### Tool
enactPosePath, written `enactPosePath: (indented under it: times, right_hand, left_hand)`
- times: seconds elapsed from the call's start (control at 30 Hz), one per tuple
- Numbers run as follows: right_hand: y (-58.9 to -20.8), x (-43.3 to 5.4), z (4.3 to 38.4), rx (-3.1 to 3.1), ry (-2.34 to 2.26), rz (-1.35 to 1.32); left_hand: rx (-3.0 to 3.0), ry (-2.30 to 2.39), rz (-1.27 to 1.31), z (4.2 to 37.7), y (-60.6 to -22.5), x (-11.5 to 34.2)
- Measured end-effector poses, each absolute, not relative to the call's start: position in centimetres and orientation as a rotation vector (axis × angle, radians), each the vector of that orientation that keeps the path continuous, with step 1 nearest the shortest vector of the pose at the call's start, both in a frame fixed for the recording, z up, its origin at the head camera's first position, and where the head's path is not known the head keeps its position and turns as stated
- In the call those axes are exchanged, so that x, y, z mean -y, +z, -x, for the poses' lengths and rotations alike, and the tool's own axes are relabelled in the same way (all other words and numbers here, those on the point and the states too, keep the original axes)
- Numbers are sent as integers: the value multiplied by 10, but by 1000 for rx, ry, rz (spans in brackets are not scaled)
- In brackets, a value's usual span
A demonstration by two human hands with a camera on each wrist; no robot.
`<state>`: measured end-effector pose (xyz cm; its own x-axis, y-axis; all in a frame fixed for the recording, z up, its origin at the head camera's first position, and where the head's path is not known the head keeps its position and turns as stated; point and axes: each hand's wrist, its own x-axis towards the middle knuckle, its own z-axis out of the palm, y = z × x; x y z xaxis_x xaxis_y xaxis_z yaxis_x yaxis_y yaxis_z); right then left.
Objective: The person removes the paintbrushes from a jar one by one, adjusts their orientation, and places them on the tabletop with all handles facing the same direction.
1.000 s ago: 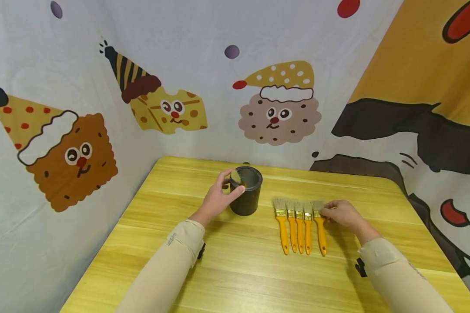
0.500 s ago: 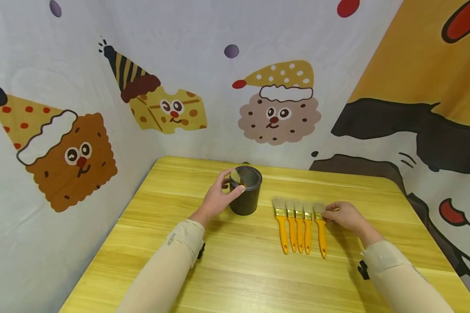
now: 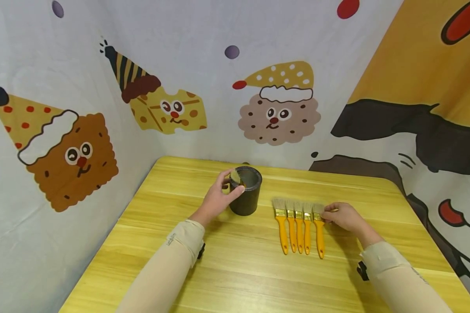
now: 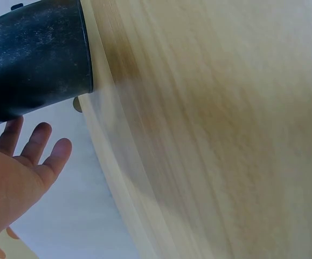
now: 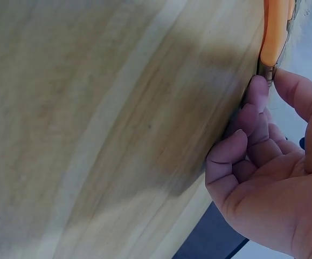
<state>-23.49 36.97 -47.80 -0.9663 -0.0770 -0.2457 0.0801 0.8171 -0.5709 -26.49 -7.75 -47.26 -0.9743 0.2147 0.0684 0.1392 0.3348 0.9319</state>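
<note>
At the black cylindrical pot (image 3: 244, 202), my left hand (image 3: 218, 195) holds a paintbrush (image 3: 235, 176) by its upper part at the left rim. Its bristles show above the rim, and its lower part is hidden. In the left wrist view, several fingers (image 4: 34, 143) of that hand stretch out beside the pot's wall. My right hand (image 3: 344, 215) pinches the metal band of the rightmost paintbrush (image 3: 319, 234), which lies on the table, bristles away from me. Left of it, several more orange-handled paintbrushes (image 3: 299, 234) lie side by side in a row.
The wooden table (image 3: 227, 274) stretches from the near side to a cloth backdrop (image 3: 203, 56) printed with cartoon snacks. The pot stands upright near the far edge. A slim gap separates the rightmost brush from the row.
The rightmost paintbrush has shifted slightly; its handle end has swung a little left and nearer to me. My right hand has moved slightly with it. The left hand has stayed at the pot.
</note>
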Motion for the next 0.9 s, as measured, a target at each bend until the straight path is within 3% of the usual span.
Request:
enactPosePath:
  times: [0.9]
  right_hand:
    - [-476, -365, 234, -2743, -883, -37]
  left_hand:
    - [-2500, 1751, -322, 263, -470, 77]
